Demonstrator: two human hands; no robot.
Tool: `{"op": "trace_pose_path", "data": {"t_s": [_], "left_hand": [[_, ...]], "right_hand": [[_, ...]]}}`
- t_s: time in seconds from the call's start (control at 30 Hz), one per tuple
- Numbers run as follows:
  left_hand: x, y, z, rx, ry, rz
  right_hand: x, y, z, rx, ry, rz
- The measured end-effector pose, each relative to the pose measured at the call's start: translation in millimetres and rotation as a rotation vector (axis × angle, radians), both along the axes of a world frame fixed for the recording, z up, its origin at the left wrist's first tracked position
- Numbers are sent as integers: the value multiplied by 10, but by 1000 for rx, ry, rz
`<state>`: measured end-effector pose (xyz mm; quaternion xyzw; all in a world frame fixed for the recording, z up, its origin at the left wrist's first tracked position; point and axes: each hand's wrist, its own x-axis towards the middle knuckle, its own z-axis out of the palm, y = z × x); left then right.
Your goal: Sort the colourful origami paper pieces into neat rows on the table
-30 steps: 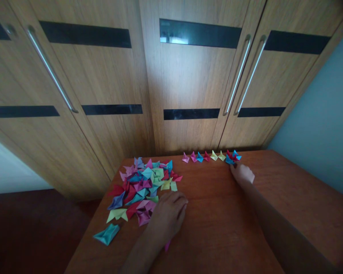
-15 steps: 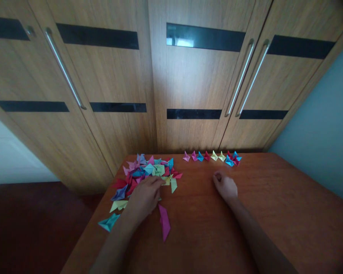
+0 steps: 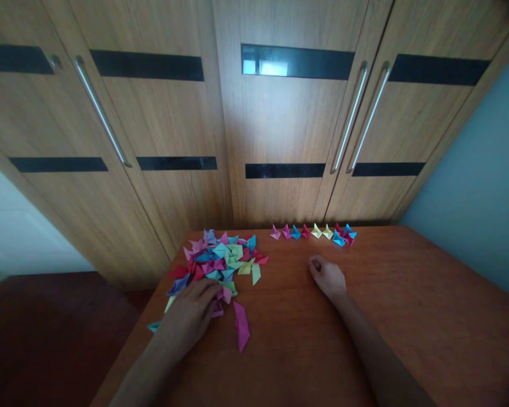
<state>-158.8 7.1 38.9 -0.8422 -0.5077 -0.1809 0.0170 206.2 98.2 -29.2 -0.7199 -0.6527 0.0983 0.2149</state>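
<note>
My left hand [image 3: 193, 311] lies over the near edge of a pile of folded paper pieces [image 3: 214, 257] in pink, red, blue, green, yellow and purple. Its fingers are loosely bent and apart, the tips beside a pink folded piece [image 3: 225, 294] and a green one; nothing is seen gripped, and the thumb side is partly hidden. A magenta folded strip [image 3: 241, 327] lies alone to the right of this hand. My right hand [image 3: 328, 280] rests on the table, its fingers curled into a loose fist with nothing visible in them.
Along the table's back edge stands a row of small folded paper pieces [image 3: 305, 232], ending at the right in a red and blue joined cluster [image 3: 345, 235]. The brown table [image 3: 288, 350] stands against wooden cupboard doors [image 3: 280, 130] with metal handles.
My left hand has drawn back toward me and left from the yellow piece at the pile's right side, uncovering pieces in the middle. My right hand stays about where it was, still curled.
</note>
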Motion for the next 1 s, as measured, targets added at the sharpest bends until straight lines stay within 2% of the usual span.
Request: {"op": "trace_pose_path", "data": {"t_s": [0.2,0.4,0.6,0.7,0.8,0.9,1.0], "left_hand": [[-21,82,-59,55,40,81],[-13,60,-40,-32,115,79],[-49,53,-61,49,119,123],[-33,64,-47,113,54,136],[98,92,0,158,-77,130],[365,171,69,160,-188,87],[678,308,118,113,-241,38]], "right_hand": [[11,1,-8,10,17,5],[20,6,-15,14,33,22],[31,1,-3,18,58,37],[45,9,-19,59,108,46],[-6,-5,-3,149,254,112],[-183,-86,72,236,446,291],[-425,-221,158,266,538,476]]}}
